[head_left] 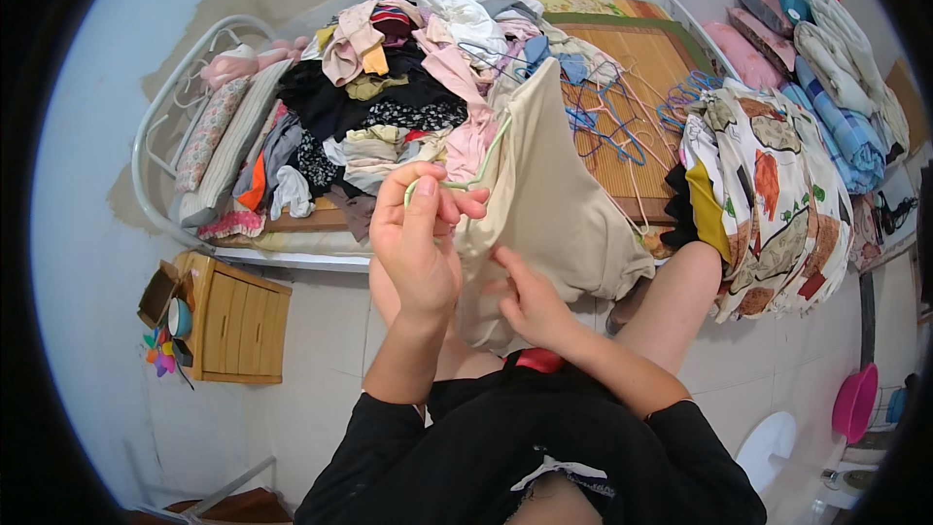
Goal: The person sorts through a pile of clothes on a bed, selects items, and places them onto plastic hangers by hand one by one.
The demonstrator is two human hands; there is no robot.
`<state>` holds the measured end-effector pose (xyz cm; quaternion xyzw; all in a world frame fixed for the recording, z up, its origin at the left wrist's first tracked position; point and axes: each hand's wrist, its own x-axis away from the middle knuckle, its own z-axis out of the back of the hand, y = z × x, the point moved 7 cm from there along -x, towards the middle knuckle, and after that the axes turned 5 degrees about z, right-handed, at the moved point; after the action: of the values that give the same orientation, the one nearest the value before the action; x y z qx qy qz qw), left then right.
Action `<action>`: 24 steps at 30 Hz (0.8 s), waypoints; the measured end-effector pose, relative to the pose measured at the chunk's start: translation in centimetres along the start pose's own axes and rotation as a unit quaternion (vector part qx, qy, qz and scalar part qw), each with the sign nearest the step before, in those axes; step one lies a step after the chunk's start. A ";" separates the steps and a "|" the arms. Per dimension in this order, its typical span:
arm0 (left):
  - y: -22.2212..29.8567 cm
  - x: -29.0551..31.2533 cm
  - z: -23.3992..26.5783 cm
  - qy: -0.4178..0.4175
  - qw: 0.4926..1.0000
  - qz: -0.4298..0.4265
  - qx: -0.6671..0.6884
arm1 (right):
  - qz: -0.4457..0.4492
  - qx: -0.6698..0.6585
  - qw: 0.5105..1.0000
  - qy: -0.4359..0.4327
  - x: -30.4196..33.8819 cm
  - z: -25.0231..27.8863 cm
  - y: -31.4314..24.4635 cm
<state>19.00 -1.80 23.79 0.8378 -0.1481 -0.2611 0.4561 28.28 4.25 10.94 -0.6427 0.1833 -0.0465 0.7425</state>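
Raised in front of me, my left hand (418,248) is closed around a light green clothes hanger (495,148), pinched between thumb and fingers. A beige garment (559,199) hangs along the hanger, spreading down and right over my lap. Part of the hanger is hidden behind my fingers and the cloth. My right hand (533,301) is at the lower left part of the garment, index finger stretched out against the fabric. The other fingers of that hand are slightly blurred, apart, with no cloth visibly gripped.
A heap of clothes (364,102) covers the bed's left side. Several loose hangers (607,122) lie on the bamboo mat (637,53). Patterned fabric (773,199) is piled at right, near folded bedding (841,126). A wooden cabinet (238,321) stands at left; a pink basin (855,403) is at right.
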 end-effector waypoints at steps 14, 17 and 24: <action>-1.0 -0.5 -0.6 -0.124 0.991 -0.041 0.037 | 0.002 0.062 0.998 0.007 0.6 3.8 -0.1; 0.6 -1.0 3.6 -0.070 0.918 -0.246 -0.305 | 0.030 -0.057 0.997 -0.046 2.1 9.3 -3.3; -0.4 -1.3 6.1 -0.081 0.848 -0.240 -0.465 | -0.095 -0.196 0.973 -0.073 4.2 18.4 -2.1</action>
<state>14.41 -5.18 21.12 0.5130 0.1602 -0.4676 0.7018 38.59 19.88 14.09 -0.7915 0.0728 -0.0330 0.6059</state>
